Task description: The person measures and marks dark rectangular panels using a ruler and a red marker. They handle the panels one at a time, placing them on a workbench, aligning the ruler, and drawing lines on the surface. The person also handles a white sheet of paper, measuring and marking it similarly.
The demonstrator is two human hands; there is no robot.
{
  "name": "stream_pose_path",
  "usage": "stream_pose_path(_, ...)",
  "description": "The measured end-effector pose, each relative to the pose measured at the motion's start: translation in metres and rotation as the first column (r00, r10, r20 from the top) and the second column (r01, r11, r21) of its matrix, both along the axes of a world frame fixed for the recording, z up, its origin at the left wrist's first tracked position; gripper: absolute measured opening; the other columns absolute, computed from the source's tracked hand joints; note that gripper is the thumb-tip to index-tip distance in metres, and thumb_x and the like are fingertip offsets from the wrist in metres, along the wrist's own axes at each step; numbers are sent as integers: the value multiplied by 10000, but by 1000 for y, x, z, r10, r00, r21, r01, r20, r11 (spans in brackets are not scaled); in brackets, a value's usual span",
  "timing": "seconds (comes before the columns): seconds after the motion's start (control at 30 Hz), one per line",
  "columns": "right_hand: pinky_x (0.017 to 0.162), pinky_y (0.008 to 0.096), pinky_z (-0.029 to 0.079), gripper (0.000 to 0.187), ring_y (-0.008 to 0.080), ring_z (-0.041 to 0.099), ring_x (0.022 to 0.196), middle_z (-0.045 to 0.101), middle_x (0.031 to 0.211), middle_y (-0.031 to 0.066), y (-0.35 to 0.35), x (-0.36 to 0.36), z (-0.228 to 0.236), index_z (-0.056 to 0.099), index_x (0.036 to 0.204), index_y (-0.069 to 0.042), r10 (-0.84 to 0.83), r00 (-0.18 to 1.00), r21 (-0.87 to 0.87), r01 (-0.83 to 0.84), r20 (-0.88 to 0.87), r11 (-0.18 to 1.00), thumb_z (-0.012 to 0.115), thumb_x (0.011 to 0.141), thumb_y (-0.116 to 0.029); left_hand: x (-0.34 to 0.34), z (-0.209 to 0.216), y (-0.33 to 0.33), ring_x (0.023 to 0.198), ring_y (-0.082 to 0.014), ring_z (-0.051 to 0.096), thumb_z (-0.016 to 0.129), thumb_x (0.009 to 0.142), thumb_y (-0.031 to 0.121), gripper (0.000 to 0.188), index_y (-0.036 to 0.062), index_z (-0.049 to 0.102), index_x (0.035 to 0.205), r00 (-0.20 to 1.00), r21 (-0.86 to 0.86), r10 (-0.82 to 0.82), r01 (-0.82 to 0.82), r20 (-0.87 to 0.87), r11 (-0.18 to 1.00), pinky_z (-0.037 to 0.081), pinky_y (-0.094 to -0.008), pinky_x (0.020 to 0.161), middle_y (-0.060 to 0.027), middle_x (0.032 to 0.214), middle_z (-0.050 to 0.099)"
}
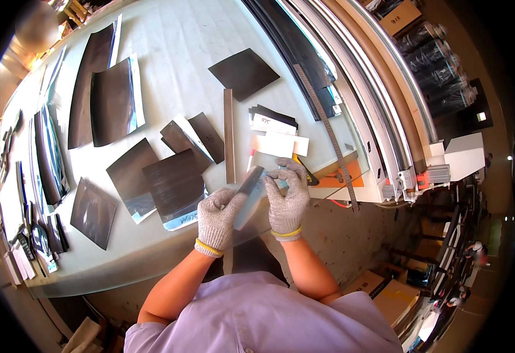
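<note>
Both my hands wear grey knit gloves with yellow cuffs. My left hand (215, 219) is closed on the lower left edge of a narrow strip of film (247, 200), part dark and part translucent bluish, tilted above the table's front edge. My right hand (289, 199) has its thumb and fingers pinched together at the strip's upper right side, where a bluish clear layer shows. Just beyond the hands lie a red-and-white pen (250, 159), white cards (281, 143) and a yellow-and-black tool (306, 170) partly hidden by the right glove.
Dark film sheets (175, 182) lie scattered over the glass-topped table (175, 53), left of a long narrow brown strip (228, 135). A metal ruler (325, 123) slants along the right side, beside a long machine rail (381, 88). Wrapped rolls (437, 65) and a cardboard box (390, 294) stand further right.
</note>
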State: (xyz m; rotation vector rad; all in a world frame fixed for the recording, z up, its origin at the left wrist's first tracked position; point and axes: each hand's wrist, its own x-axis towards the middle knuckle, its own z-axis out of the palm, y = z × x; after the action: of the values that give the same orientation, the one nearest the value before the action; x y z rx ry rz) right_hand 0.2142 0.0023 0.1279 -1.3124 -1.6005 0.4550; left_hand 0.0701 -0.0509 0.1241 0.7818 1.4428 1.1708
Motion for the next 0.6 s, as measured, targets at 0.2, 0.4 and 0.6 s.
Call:
stream_pose_path(0.2, 877, 443, 486, 200, 316, 641, 1010, 678, 1077, 84, -5, 8, 1, 725, 947, -89, 58, 913, 262, -176, 403, 949, 806, 764, -83, 7, -3, 3, 727, -54, 567, 703, 938, 178, 254, -68, 739, 991, 999, -10, 34, -34, -13, 999, 496, -257, 674, -31, 773, 694)
stream_pose_path(0.4, 813, 420, 511, 177, 296, 673, 933, 724, 1082, 71, -19, 14, -3, 719, 960, -84, 421, 860, 115, -468, 290, 876, 756, 788, -65, 4, -11, 8, 750, -76, 570, 703, 954, 219, 312, -67, 721, 1078, 971, -51, 181, -175, 155, 983, 492, -270, 690, -8, 820, 687)
stream_pose_path(0.6, 786, 416, 536, 140, 300, 688, 895, 734, 1118, 80, -14, 30, -11, 701, 950, -54, 520, 826, -14, -530, 219, 848, 722, 814, -28, 1, -31, 15, 785, -112, 632, 719, 950, 236, 291, -24, 685, 1075, 985, 104, -111, 97, 133, 990, 496, -278, 685, -25, 888, 687)
